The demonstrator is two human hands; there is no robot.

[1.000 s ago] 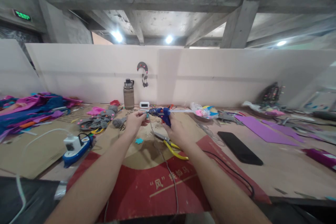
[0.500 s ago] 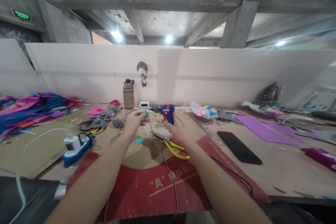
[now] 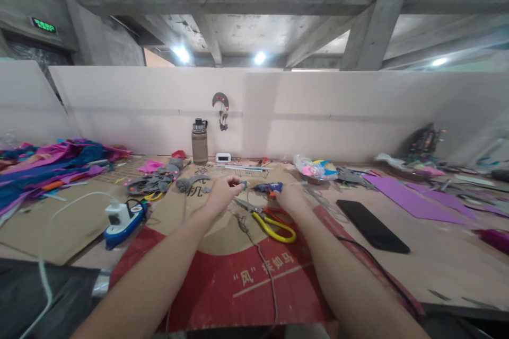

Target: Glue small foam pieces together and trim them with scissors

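My left hand (image 3: 223,194) is closed in a pinch over the cardboard, with a small teal piece (image 3: 244,185) at its fingertips. My right hand (image 3: 293,198) is wrapped around a blue glue gun (image 3: 269,187) with an orange trigger. The gun's nozzle points left, toward the teal piece, with a small gap between them. Below the hands lie scissors (image 3: 274,229) with yellow and red handles, blades toward the left hand. A thin grey cord (image 3: 260,251) runs from near the blades down across the red part of the cardboard (image 3: 214,280).
A bottle (image 3: 199,143) and a small white digital device (image 3: 223,158) stand at the back. Grey felt pieces (image 3: 153,183) and a blue power strip (image 3: 125,229) are on the left. A black phone (image 3: 371,225) and purple sheets (image 3: 411,198) lie right.
The glue gun has tipped from upright to nearly level, nozzle leftward. My left hand has moved right with the teal piece. A teal flower-shaped piece on the cardboard no longer shows.
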